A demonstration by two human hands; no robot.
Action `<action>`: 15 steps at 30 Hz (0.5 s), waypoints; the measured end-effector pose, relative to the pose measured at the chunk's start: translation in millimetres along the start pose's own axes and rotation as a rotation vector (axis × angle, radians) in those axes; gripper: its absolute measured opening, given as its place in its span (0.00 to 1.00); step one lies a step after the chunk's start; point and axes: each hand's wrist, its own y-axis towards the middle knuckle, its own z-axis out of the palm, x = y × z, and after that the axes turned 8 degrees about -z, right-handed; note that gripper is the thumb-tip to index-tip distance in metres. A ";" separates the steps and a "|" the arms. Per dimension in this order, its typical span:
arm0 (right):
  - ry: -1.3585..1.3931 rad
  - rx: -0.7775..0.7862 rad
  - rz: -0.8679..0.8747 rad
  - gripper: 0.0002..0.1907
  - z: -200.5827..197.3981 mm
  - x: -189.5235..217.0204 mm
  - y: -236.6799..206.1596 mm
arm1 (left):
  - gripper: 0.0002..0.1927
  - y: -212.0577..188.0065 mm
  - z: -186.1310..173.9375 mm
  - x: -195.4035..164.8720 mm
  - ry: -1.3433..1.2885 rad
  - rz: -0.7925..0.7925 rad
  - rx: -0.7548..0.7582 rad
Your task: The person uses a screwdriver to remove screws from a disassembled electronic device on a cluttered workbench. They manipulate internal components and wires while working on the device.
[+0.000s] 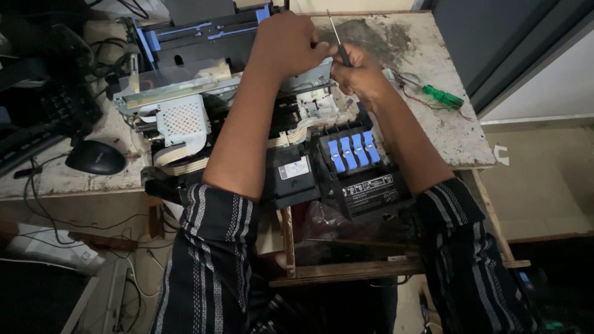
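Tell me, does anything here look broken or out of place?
Yes. The printer on the stained table has no outer casing, so its ribbon cables and blue cartridge clips lie bare. A green-handled screwdriver lies loose beside it.

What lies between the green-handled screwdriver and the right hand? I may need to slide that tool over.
In the head view, thin red wires cross stained tabletop between the green-handled screwdriver and the right hand.

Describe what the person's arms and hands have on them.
Both arms wear dark sleeves with pale vertical stripes, pushed up above the elbows, leaving the forearms bare. The left hand and right hand are bare: no gloves, and no watch or rings show.
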 end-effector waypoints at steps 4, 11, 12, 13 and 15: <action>-0.016 -0.013 0.006 0.16 1.9 1.7 -0.8 | 0.15 0.4 1.7 1.3 0.022 0.026 -0.016; -0.016 -0.010 -0.008 0.16 4.2 2.1 -3.2 | 0.15 -3.1 4.2 2.8 -0.016 0.013 -0.001; -0.017 -0.010 -0.007 0.16 4.2 2.3 -3.2 | 0.15 -3.3 4.3 3.0 -0.026 0.020 -0.015; -0.018 -0.011 -0.004 0.15 4.5 2.6 -3.2 | 0.15 -3.7 4.1 3.2 -0.022 0.020 -0.015; -0.014 0.001 -0.009 0.15 4.8 3.4 -2.9 | 0.15 -3.8 3.8 3.3 -0.013 0.022 -0.015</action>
